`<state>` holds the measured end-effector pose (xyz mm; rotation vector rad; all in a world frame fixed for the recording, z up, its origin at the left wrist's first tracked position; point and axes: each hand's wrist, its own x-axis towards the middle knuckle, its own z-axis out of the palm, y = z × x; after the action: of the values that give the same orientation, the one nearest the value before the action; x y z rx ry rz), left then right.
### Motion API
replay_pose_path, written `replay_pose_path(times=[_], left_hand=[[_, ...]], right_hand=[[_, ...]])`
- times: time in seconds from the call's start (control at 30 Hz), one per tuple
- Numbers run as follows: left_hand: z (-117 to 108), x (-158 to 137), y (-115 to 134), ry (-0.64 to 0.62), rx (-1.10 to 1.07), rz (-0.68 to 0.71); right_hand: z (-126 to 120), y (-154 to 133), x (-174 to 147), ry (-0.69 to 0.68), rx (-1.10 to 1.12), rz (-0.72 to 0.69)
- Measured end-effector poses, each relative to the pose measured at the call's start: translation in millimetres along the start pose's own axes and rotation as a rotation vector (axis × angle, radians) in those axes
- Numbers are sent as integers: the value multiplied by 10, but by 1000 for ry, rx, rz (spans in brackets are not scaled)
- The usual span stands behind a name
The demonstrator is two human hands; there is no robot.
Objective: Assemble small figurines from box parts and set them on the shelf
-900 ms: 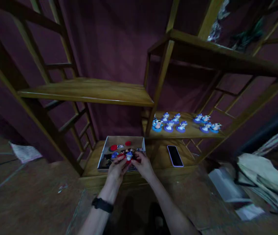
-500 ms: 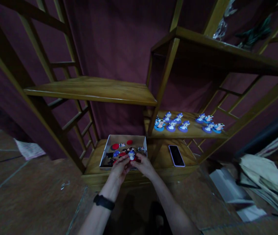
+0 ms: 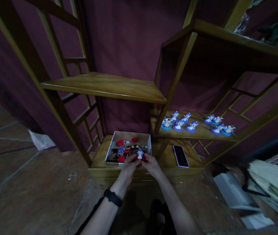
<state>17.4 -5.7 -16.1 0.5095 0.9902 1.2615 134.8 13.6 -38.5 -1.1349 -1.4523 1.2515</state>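
Figurine (image 3: 140, 154), purple and white, handheld

Item: one small figurine, upright, red showing at its base; position, over the front edge of the box (image 3: 111, 139), between both hands.
Left hand (image 3: 129, 165): fingers clamped on the figurine's left side; black wristband (image 3: 113, 197) on this wrist.
Right hand (image 3: 151, 164): fingers clamped on its right side.
Box: open, shallow, pale-walled, set on the bottom shelf (image 3: 163, 162); contents, loose pieces (image 3: 127, 150) in red, black, white and purple, many too small to tell.
Phone (image 3: 181, 156): one, dark screen, pale purple edge, lying on the same shelf, right of the box.
Raised shelf (image 3: 201, 132): display figures (image 3: 192, 126) standing in two groups, on purple or blue bases; one at far left partly hidden behind a post (image 3: 175, 83).
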Motion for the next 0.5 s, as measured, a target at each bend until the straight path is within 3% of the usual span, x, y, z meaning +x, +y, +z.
replay_pose_path(times=[0.17, 0.33, 0.5], left_hand=[[28, -3, -106, -45, -14, -11], [15, 25, -116, 52, -57, -61], [3, 43, -135, 58, -61, -59]], right_hand=[[-48, 9, -52, 4, 39, 16], [-56, -43, -83, -19, 66, 50], [-104, -61, -93, -33, 96, 59]])
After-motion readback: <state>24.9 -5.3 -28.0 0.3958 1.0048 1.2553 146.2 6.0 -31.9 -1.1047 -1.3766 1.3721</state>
